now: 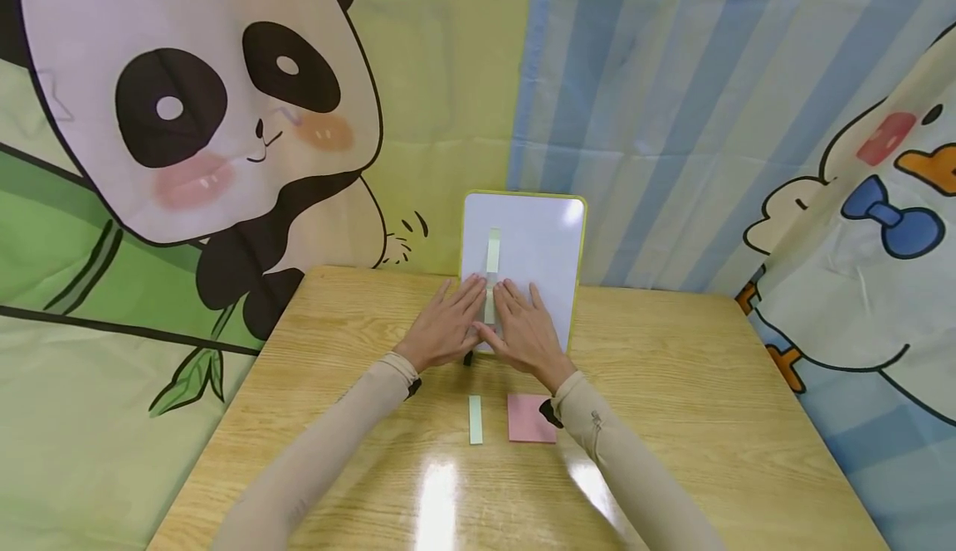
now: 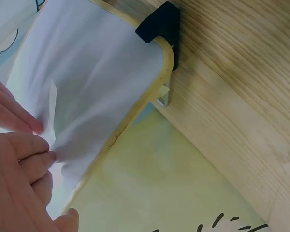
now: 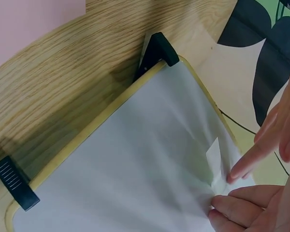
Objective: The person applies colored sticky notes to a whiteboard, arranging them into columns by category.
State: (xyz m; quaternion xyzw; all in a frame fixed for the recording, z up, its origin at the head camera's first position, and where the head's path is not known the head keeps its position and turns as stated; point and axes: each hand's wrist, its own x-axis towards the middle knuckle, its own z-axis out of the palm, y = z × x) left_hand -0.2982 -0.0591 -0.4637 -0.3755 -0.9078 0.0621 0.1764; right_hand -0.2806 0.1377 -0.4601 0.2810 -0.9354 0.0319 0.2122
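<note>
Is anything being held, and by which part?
Nothing looks held: left hand and right hand rest fingertips near the upper end of the lower pale green paper strip on the white rectangular board.

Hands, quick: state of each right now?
Left hand: open, fingertips at the lower paper strip on the whiteboard.
Right hand: open, fingertips at the same strip.

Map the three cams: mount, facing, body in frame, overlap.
Head: worn on the head, facing forward and down at the whiteboard, backdrop and table; left hand, right hand and forearms show.
Left wrist: on that wrist, facing the whiteboard and a black clip at its corner; fingers of both hands show.
Right wrist: on that wrist, facing the whiteboard, with pink paper at the frame's edge; both hands' fingers show.
Shared: both wrist views catch the pale strip near the fingers.
</note>
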